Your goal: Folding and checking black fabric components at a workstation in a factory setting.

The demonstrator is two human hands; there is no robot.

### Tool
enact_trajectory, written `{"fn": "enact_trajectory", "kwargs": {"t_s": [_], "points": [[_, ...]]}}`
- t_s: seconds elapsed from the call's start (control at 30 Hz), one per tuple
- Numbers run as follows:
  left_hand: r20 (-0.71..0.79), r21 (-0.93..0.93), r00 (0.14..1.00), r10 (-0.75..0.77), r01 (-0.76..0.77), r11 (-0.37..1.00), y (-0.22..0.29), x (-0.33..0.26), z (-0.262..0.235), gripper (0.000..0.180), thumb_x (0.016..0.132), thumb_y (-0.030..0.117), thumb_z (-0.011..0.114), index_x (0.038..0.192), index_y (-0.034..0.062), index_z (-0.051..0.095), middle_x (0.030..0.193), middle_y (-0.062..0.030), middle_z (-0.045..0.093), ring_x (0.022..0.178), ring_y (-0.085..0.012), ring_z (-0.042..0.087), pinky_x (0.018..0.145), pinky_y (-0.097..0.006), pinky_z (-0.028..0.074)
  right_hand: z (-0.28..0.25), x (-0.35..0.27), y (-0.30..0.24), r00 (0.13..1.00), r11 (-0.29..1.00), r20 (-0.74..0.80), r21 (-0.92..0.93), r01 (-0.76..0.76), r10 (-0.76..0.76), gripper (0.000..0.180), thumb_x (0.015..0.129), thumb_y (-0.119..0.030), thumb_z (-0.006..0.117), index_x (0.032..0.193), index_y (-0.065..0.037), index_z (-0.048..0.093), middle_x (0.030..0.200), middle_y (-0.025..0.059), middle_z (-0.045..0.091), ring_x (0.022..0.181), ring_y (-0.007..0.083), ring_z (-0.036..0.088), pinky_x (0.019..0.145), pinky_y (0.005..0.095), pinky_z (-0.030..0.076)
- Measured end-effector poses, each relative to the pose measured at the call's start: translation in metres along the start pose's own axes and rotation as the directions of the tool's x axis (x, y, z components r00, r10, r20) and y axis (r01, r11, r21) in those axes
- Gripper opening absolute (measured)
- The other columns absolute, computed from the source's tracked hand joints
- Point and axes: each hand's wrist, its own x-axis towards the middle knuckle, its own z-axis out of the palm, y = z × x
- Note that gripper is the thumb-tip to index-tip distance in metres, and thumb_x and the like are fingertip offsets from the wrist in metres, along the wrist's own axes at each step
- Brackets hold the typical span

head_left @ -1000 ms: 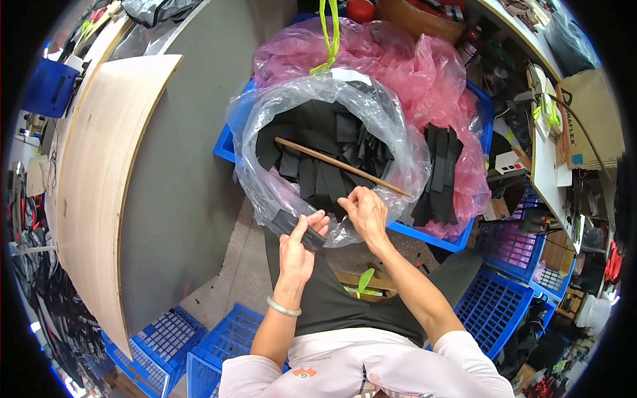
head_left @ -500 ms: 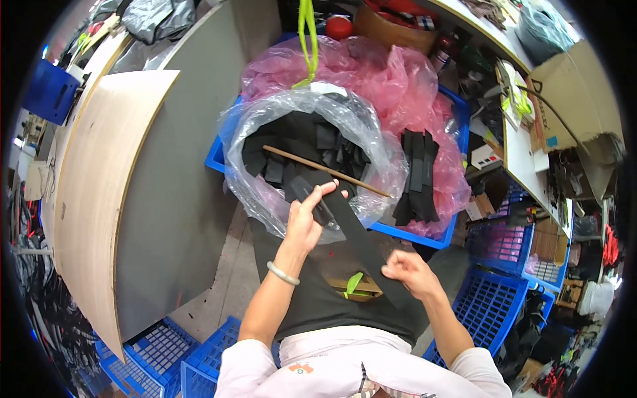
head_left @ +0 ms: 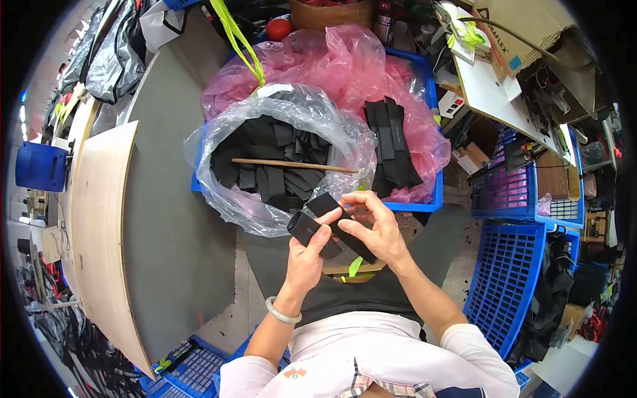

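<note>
A black fabric strap, folded back in a loop at its left end, lies across both hands over my lap. My left hand is closed on the looped part, thumb on top. My right hand pinches the other length between thumb and fingers; part of the strap is hidden behind it. Just beyond stands a clear plastic bag with its mouth spread around many black strips. A thin wooden stick lies across them. A bundle of black strips rests right of the bag.
Bag and pink plastic sheeting sit in a blue crate. A grey panel stands at left. Blue crates stack at right, below a white tabletop. A yellow-green cord hangs over the bag.
The strap, earlier stretched between my hands, is now folded and held close. My right hand has moved up and left to meet the left. The view has shifted.
</note>
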Motion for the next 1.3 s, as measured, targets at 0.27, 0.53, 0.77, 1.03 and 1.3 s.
{"fn": "enact_trajectory", "kwargs": {"t_s": [0.27, 0.53, 0.77, 1.03, 1.3], "points": [[0.063, 0.076, 0.997, 0.052, -0.057, 0.995, 0.008, -0.006, 0.007, 0.032, 0.091, 0.014, 0.054, 0.116, -0.0059, 0.056, 0.114, -0.0107, 0.058, 0.092, -0.0114, 0.054, 0.079, -0.025, 0.043, -0.006, 0.008, 0.008, 0.935, 0.883, 0.311, 0.373, -0.284, 0.170, 0.024, 0.078, -0.007, 0.069, 0.099, 0.001, 0.060, 0.101, 0.0034, 0.055, 0.092, 0.0113, 0.055, 0.080, 0.0256, 0.046], [-0.108, 0.045, 0.992, 0.070, -0.066, 0.997, 0.014, -0.007, 0.017, 0.042, 0.091, 0.012, 0.054, 0.128, -0.0046, 0.043, 0.125, -0.0116, 0.052, 0.106, -0.0172, 0.053, 0.087, -0.033, 0.049, -0.006, 0.010, 0.001, 0.997, 1.000, 0.083, -0.023, 0.001, 0.001, 0.018, 0.078, 0.000, 0.062, 0.096, 0.003, 0.063, 0.089, 0.0070, 0.060, 0.082, 0.0120, 0.060, 0.070, 0.0242, 0.048], [-0.107, -0.050, 0.994, -0.015, 0.009, 0.999, 0.019, -0.006, 0.016, 0.037, 0.093, 0.018, 0.050, 0.122, -0.0055, 0.050, 0.123, -0.0128, 0.053, 0.108, -0.0194, 0.053, 0.092, -0.037, 0.045, -0.003, 0.007, -0.010, 0.995, 0.952, 0.026, -0.292, 0.095, -0.092, 0.038, 0.071, -0.009, 0.071, 0.104, -0.002, 0.052, 0.092, 0.0104, 0.059, 0.075, 0.0243, 0.061, 0.065, 0.0331, 0.049], [-0.037, -0.730, 0.946, -0.321, 0.193, 0.655, 0.021, 0.008, 0.006, 0.026, 0.095, 0.017, 0.047, 0.099, -0.0083, 0.054, 0.114, -0.0213, 0.053, 0.114, -0.0314, 0.049, 0.102, -0.049, 0.039, -0.003, 0.002, -0.015, 0.912, 0.826, -0.097, -0.469, 0.312, -0.399, 0.019, 0.068, -0.006, 0.072, 0.081, -0.001, 0.060, 0.090, 0.0107, 0.059, 0.073, 0.0276, 0.062, 0.061, 0.0338, 0.050], [-0.105, -0.911, 0.885, -0.453, 0.096, 0.400, 0.029, 0.019, 0.015, 0.028, 0.092, 0.015, 0.054, 0.074, -0.0058, 0.047, 0.105, -0.0230, 0.050, 0.118, -0.0391, 0.045, 0.101, -0.051, 0.042, -0.006, -0.019, -0.040, 0.874, 0.760, 0.041, -0.476, 0.442, -0.483, 0.014, 0.063, 0.000, 0.073, 0.073, -0.001, 0.064, 0.079, 0.0079, 0.062, 0.065, 0.0213, 0.062, 0.056, 0.0294, 0.050]]}}
